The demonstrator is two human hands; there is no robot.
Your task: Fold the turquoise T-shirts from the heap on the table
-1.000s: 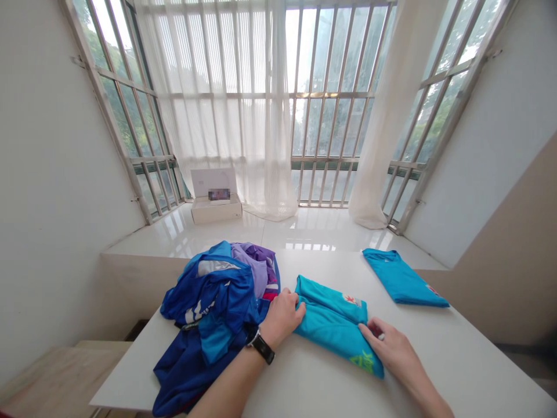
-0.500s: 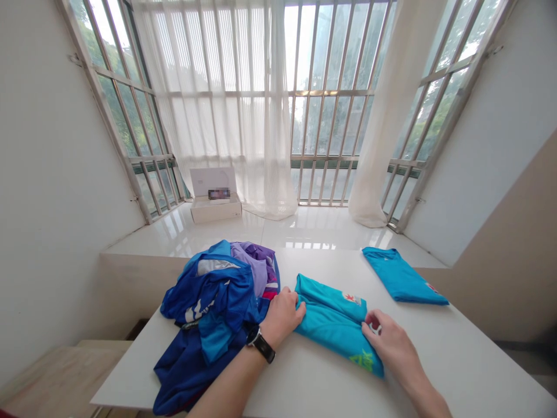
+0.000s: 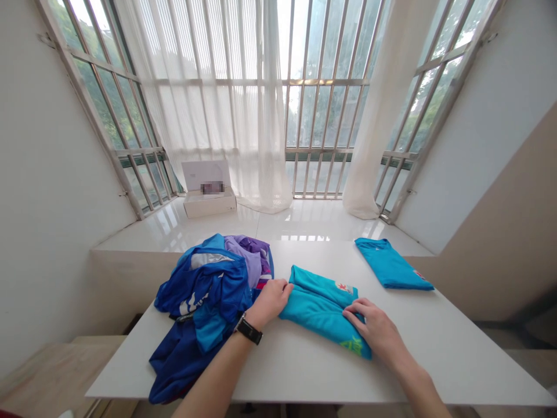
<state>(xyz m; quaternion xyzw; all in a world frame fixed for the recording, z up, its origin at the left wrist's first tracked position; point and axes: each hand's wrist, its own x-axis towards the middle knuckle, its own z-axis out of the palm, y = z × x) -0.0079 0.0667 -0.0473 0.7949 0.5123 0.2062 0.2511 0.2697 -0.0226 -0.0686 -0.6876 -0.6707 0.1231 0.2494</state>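
A turquoise shirt (image 3: 319, 310) lies on the white table with its long sides folded in towards a middle crease. It has a red-and-white patch near one edge and a yellow-green print at its lower right end. My left hand (image 3: 273, 299), wearing a black watch, has its curled fingers closed at the shirt's left end. At the opposite end my right hand (image 3: 374, 325) pinches the cloth near the crease, thumb and fingers close together. The fingertips of my left hand are partly hidden.
Left of the shirt is a heap of crumpled blue and purple clothes (image 3: 217, 290), partly over the table's front-left area. A folded blue shirt (image 3: 394, 264) lies at the back right. On the window ledge stands an open white box (image 3: 210, 204), beside sheer curtains and barred windows.
My right hand has shifted from the shirt's right edge inward over the cloth, its fingers now closer together. The left hand stays at the left end. The view has tilted slightly.
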